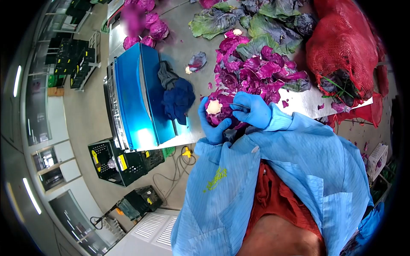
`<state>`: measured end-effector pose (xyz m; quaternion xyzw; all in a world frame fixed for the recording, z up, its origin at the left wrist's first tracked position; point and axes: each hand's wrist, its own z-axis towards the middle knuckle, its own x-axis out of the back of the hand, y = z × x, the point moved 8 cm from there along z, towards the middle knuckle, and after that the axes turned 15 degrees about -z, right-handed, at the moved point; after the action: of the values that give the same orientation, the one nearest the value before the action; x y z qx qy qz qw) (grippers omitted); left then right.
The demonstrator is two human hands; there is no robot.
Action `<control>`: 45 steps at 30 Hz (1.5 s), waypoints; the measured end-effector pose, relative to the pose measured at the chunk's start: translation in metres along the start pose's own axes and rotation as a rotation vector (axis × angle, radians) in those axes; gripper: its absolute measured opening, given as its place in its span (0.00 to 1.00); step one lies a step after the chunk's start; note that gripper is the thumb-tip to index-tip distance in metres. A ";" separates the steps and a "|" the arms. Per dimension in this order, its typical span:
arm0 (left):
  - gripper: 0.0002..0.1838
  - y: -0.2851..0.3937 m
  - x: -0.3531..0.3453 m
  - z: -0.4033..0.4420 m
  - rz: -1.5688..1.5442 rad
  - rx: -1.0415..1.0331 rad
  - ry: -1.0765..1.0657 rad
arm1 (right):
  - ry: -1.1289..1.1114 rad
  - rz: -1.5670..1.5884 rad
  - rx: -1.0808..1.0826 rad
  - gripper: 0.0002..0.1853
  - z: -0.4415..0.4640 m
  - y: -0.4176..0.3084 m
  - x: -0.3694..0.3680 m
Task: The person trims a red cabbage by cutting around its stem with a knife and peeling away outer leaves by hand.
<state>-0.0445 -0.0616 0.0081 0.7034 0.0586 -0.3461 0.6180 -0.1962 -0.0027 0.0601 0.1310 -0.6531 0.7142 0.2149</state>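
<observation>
Blue gloves cover both hands. My left hand [212,128] is wrapped round a red cabbage [222,114] at the table's near edge, its pale cut stem facing up. Against the right side of that cabbage, my right hand [252,110] is closed on a thin dark tool, which looks like a knife [236,105]; most of it is hidden by the fingers. Just beyond both hands lies a heap of loose purple leaves [256,72]. A single trimmed leaf [197,61] rests to the left of the heap.
A blue metal box [143,98] stands at the left, with dark cloths [178,100] beside it. Several cabbages [159,30] lie at the back left. Green outer leaves [273,30] are at the back, a red net sack [341,51] at the right. Crates [124,162] stand on the floor.
</observation>
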 end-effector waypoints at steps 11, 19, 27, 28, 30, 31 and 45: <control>0.50 -0.026 0.018 -0.007 -0.403 0.285 0.120 | -0.093 0.294 -0.571 0.23 0.002 0.030 0.040; 0.48 -0.012 0.003 -0.002 -0.171 0.112 0.103 | 0.016 -0.218 0.062 0.32 0.007 -0.020 0.001; 0.49 -0.012 0.007 -0.001 -0.070 0.078 0.066 | 0.110 0.084 0.068 0.21 0.003 0.004 -0.006; 0.49 -0.012 0.008 -0.002 -0.075 0.091 0.072 | 0.129 0.007 0.093 0.20 0.002 -0.001 -0.002; 0.49 -0.014 0.007 -0.003 -0.090 0.119 0.085 | 0.169 -0.091 0.115 0.18 0.001 -0.007 0.003; 0.49 -0.013 0.004 -0.003 -0.101 0.126 0.083 | 0.189 -0.112 0.113 0.16 0.000 -0.007 0.003; 0.47 -0.019 0.000 -0.004 -0.039 0.164 0.032 | 0.097 -0.189 0.226 0.14 0.008 -0.008 0.013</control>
<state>-0.0526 -0.0535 -0.0070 0.7558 0.0538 -0.3505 0.5504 -0.2046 -0.0082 0.0745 0.1805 -0.5422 0.7652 0.2965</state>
